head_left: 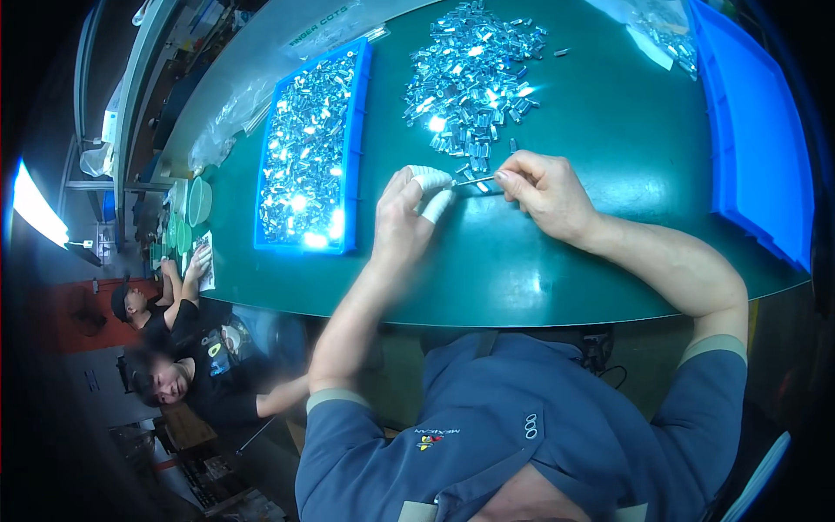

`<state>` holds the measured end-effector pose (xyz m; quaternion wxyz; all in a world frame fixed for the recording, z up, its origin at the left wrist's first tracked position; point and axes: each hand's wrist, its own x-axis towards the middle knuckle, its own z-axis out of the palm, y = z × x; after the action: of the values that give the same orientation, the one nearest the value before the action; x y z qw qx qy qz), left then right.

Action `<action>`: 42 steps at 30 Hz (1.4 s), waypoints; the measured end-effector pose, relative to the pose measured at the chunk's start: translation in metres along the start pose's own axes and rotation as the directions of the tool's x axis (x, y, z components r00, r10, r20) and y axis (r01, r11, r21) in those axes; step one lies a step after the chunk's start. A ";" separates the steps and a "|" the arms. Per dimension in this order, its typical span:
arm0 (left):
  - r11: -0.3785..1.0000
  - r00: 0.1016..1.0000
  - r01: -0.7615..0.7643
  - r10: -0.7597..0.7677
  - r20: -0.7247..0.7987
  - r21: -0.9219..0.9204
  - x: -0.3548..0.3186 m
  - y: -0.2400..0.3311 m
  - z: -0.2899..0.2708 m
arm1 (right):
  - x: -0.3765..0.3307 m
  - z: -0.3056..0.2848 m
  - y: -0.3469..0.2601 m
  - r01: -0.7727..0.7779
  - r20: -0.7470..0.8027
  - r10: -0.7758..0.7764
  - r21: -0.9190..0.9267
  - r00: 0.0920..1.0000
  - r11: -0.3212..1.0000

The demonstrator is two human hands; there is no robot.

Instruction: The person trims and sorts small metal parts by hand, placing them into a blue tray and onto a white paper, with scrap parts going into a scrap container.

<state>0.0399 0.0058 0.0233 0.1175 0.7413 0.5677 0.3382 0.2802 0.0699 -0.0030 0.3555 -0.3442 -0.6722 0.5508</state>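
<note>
White finger cots cover the thumb and forefinger of my left hand (402,209). Those two fingertips are pinched together; whatever lies between them is too small to make out. From the right, a thin metal rod (476,181) reaches to these fingertips. My right hand (552,196) grips the rod's other end between thumb and forefinger. Just beyond both hands, a loose heap of small shiny metal pieces (474,78) spreads over the green tabletop (600,130), with a few stray pieces close to my fingers.
To the left stands a blue tray (354,165) full of similar metal pieces. Another blue tray (757,130) is at the right edge. Clear plastic bags (222,130) lie at the far left. Two people sit along the left, near a green bowl (199,202).
</note>
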 end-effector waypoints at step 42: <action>0.885 0.913 0.245 -0.072 -0.402 0.397 -0.044 -0.074 -0.129 | -0.002 0.000 -0.003 -0.040 0.121 0.045 -0.043 0.992 0.998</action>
<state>-0.1041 -0.0374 0.0617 -0.1359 0.6199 0.7007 0.3261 0.2813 0.0677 -0.0003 0.2948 -0.3313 -0.6961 0.5646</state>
